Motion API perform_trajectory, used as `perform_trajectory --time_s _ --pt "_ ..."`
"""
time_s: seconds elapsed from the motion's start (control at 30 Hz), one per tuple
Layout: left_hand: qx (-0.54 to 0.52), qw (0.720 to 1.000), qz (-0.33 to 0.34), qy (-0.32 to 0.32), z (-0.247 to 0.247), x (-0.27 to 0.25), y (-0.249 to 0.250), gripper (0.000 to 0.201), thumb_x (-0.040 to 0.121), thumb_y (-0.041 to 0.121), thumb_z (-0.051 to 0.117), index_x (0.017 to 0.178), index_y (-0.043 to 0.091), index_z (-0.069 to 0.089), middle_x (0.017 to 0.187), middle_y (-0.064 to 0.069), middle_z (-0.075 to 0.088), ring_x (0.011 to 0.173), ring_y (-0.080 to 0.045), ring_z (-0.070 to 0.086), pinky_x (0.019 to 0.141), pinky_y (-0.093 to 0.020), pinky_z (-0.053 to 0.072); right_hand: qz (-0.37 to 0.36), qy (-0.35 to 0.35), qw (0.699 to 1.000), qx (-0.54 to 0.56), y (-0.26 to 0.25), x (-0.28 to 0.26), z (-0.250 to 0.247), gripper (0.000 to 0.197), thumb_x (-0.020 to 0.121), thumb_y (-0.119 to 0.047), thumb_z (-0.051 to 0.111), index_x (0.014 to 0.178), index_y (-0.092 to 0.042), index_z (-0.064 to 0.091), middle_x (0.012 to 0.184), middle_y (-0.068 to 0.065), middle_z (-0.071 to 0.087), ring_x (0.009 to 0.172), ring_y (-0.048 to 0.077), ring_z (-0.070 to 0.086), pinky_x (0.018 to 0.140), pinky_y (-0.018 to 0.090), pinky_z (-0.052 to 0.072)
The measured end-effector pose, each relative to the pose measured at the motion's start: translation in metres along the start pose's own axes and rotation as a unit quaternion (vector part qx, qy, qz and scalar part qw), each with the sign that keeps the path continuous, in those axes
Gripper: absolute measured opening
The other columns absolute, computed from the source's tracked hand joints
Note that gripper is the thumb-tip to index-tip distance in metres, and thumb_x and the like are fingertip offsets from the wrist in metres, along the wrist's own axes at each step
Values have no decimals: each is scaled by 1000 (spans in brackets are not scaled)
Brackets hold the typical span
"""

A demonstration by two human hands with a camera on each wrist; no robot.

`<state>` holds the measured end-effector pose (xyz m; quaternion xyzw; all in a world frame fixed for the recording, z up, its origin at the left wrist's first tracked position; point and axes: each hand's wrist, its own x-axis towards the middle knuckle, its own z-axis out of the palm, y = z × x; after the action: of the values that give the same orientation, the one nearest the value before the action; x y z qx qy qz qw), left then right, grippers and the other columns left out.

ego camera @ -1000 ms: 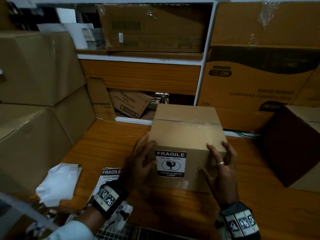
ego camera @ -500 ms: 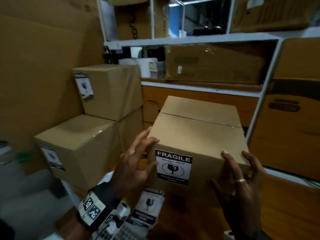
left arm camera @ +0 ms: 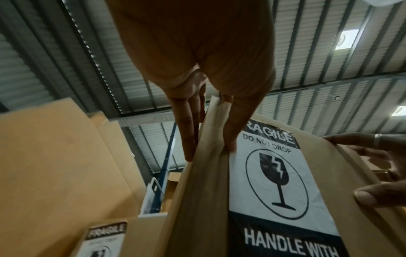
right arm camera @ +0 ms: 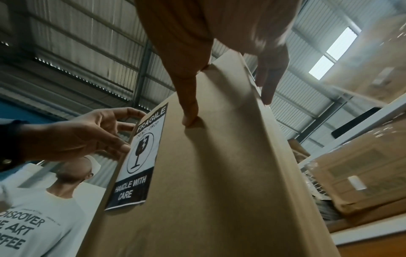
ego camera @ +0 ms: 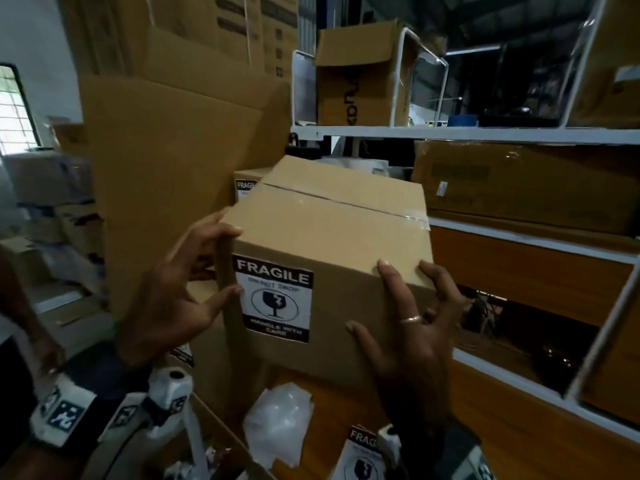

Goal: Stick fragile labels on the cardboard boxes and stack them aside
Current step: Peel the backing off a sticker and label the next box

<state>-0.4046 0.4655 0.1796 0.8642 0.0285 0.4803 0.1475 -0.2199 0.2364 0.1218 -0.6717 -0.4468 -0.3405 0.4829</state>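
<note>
Cardboard box (ego camera: 329, 258), its fragile label (ego camera: 273, 299) already stuck on, is held in the air between left hand (ego camera: 169, 296) and right hand (ego camera: 412, 327), fingers spread and pressing opposite sides. Keep it level; set it squarely on the stacked boxes (ego camera: 244, 183) behind.

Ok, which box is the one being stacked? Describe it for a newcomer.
In front of the white shelving, the cardboard box is held between the left hand and right hand. Unlike the stacked boxes, it is airborne, its fragile label facing the camera.
</note>
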Motion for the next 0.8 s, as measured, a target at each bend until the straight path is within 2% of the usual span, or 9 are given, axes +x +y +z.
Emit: perform_trajectory --time_s 0.07,0.2,0.33,0.4,0.47,0.53,0.63,0.73,0.8 --pt "-1 1000 -10 7 -13 2 -19 83 69 5 87 142 18 49 155 3 44 108 -8 68 86 -20 59 -18 5 1000 -2 -7 9 25 91 73 -22 92 148 -34 42 156 11 22 144 33 28 97 61 54" --pt "-5 999 -39 12 -41 13 -70 85 68 -1 87 142 17 50 151 -1 49 107 -8 67 86 -19 59 -21 0 1000 18 -27 28 78 91 76 -23 90 150 -37 38 156 6 21 143 32 30 100 59 53" --pt "-53 996 -64 28 -51 17 -134 82 70 3 85 143 17 50 146 8 54 115 -3 65 89 -24 59 -20 -26 999 28 -38 38 130 98 74 -20 91 152 -37 34 158 5 16 146 32 29 102 58 53" --pt "-101 990 -86 52 -47 15 -161 78 74 6 81 144 16 49 146 7 55 123 -1 61 94 -21 56 -15 -36 998 41 -41 41 148 102 75 -19 91 156 -33 30 163 8 11 153 26 21 110 56 47" --pt "-123 983 -109 78 -43 11 -186 74 79 6 78 146 19 49 146 13 54 126 2 57 98 -17 52 -15 -43 997 67 -40 42 161 107 76 -20 90 159 -29 23 167 9 8 157 10 10 118 43 36" --pt "-135 978 -134 89 -39 1 -209 74 85 6 74 150 27 45 146 21 51 129 6 54 99 -15 50 -4 -89 992 94 -37 35 173 113 78 -23 88 162 -28 13 171 4 5 157 5 6 117 30 31" --pt "-141 970 -179 81 -30 -27 -241 80 86 15 73 153 37 38 154 11 47 137 -7 51 102 -29 53 15 -176 980 88 -31 10 194 119 81 -29 85 162 -35 -1 172 -10 -1 155 -4 4 115 19 29" --pt "-124 972 -191 58 -14 -57 -261 87 84 12 75 155 39 34 157 9 41 138 -11 50 100 -33 55 38 -217 972 82 -32 2 214 124 78 -34 84 160 -41 -9 170 -19 -10 150 -13 -6 118 32 26" --pt "-54 974 -211 56 -4 -71 -273 91 84 11 79 157 38 31 157 5 38 139 -18 47 103 -46 53 20 -241 968 70 -39 7 228 127 77 -29 86 161 -38 -9 170 -18 -14 152 -9 -7 120 32 22"
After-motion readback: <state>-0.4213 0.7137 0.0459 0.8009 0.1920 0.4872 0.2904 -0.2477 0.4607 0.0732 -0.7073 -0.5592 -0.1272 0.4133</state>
